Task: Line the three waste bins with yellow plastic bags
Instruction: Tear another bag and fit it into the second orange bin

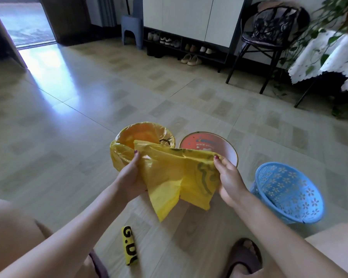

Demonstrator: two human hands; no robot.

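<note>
A loose yellow plastic bag (177, 177) with dark print hangs spread between my hands above the floor. My left hand (132, 175) grips its left edge and my right hand (230, 181) pinches its right top corner. Behind the bag stands a left bin (129, 149) lined with a yellow bag folded over its rim. To its right is a bin with a gold rim and orange inside (232, 149), with no bag in it. A blue perforated bin (289, 193) stands farther right, also bare. A yellow roll of bags (129, 245) lies on the floor near my knees.
The tiled floor (68, 121) stretches wide to the left and ahead. A dark chair (269, 41) and a small table with a white cloth (327, 59) stand at the back right. A shoe cabinet (189, 47) and grey stool (132, 31) line the far wall. My slippered foot (243, 255) is at bottom.
</note>
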